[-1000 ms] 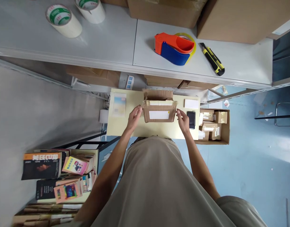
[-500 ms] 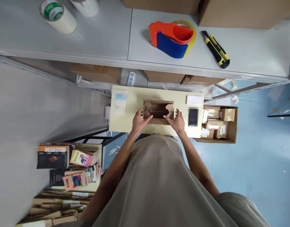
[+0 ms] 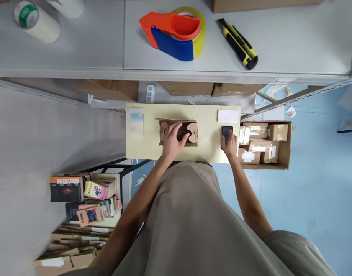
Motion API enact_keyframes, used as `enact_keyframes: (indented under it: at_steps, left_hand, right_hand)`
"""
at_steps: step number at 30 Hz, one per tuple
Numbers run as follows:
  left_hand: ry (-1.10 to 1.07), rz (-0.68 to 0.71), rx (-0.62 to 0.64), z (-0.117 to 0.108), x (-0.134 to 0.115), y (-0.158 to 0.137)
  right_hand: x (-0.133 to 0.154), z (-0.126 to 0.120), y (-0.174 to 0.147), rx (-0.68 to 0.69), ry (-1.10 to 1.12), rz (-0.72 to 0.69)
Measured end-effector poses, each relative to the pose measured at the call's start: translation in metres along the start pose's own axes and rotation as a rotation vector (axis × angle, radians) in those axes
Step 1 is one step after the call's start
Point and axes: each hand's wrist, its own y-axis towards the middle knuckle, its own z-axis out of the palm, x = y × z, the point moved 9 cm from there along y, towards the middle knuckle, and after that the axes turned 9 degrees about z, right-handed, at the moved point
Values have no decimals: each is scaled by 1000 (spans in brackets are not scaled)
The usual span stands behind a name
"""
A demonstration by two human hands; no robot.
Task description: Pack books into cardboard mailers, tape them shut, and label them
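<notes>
A small cardboard box [image 3: 194, 132] stands on the pale yellow table [image 3: 208, 149], its top open and its end flaps folded inward. My left hand [image 3: 172, 142] is over the box's opening, thumb and fingers spread apart, gripping nothing. To the right, a dark smartphone [image 3: 226, 132] lies on the table. My right hand [image 3: 231, 145] has its thumb at the phone's left edge and its fingers across the upper face. Part of the phone is hidden under that hand.
A white box [image 3: 228, 115] and a pale printed packet [image 3: 136, 122] lie on the table. Beyond is a grey shelf [image 3: 92, 50] with a tape dispenser [image 3: 176, 48], utility knife [image 3: 239, 44] and tape roll [image 3: 39, 25]. A carton [image 3: 285, 151] of small boxes stands right; books [image 3: 66, 189] sit left.
My right hand has left the box's edge and moved right onto the phone. My left hand has shifted from the box's left side to over its opening. The whole view has shifted slightly.
</notes>
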Motion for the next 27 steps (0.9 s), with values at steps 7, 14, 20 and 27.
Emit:
enact_keyframes:
  at_steps: [7, 14, 20, 27]
  left_hand:
    - [-43, 8, 132, 35, -34, 3]
    - [4, -234, 168, 17, 23, -20]
    - [64, -260, 265, 18, 57, -37]
    - [93, -236, 219, -4, 82, -44]
  right_hand:
    - [-12, 10, 7, 78, 1, 55]
    - [68, -23, -9, 64, 177, -106]
    - [215, 0, -53, 320, 81, -460]
    - [265, 47, -58, 437, -238, -505]
